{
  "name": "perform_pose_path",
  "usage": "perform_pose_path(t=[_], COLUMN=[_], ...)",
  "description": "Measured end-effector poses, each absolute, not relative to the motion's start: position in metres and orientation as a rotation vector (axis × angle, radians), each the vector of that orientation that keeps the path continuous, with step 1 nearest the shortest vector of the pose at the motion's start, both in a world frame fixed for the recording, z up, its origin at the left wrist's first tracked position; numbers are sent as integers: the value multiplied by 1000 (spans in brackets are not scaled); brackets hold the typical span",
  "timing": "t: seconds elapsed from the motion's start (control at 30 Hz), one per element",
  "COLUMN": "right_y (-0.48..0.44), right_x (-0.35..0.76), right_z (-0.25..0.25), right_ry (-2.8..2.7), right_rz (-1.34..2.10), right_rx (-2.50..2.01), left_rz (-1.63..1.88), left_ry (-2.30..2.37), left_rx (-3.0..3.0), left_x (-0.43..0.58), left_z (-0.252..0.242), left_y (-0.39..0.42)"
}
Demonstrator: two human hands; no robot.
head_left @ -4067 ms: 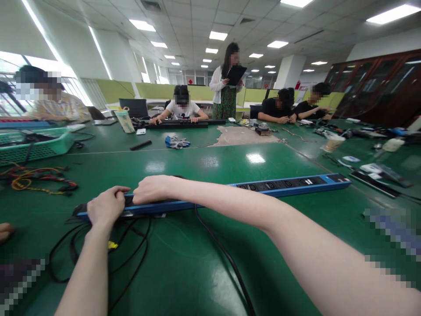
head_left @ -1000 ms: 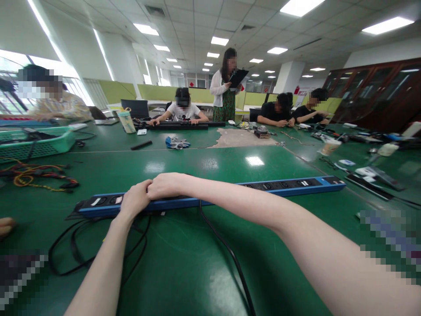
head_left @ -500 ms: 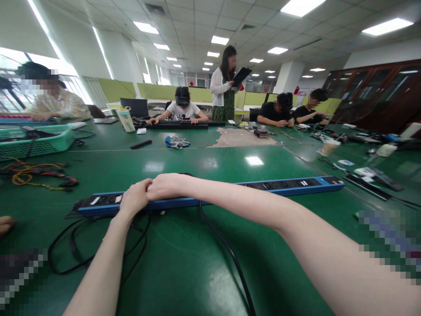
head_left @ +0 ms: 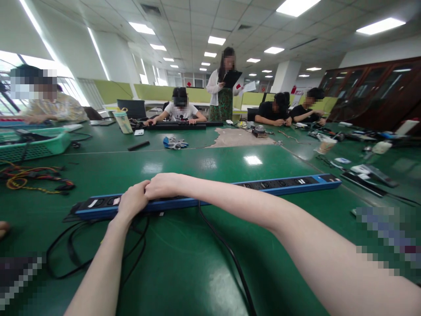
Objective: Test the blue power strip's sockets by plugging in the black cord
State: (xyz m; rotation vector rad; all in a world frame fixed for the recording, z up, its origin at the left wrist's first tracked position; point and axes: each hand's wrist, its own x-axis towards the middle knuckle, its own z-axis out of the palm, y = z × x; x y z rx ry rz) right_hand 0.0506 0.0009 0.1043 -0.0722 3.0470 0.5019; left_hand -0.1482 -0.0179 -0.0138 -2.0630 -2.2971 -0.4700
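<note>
Meeting atop the power strip [head_left: 289, 182], both hands [head_left: 132, 201] [head_left: 163, 184], grip unclear, leave its ends uncovered.

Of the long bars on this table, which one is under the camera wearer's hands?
The blue-sided power strip with black sockets, under the left hand and the right hand; the black bars lie farther off, by a seated person in white.

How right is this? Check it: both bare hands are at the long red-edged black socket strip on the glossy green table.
The edge colour is wrong: in the head view, the long black socket strip is blue-edged, not red-edged.
</note>
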Motion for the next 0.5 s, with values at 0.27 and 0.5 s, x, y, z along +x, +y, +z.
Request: perform_pose_path(t=[0.27,0.5], right_y=[2,4], right_x=[51,66], right_z=[107,119], right_ry=[3012,2968], right_rz=[515,542], right_rx=[-41,74], left_rz=[-463,-476], left_ry=[-2303,-2295], left_rx=[-2049,-2034], left_x=[-147,-142], left_z=[-13,-10], left_y=[-19,-20])
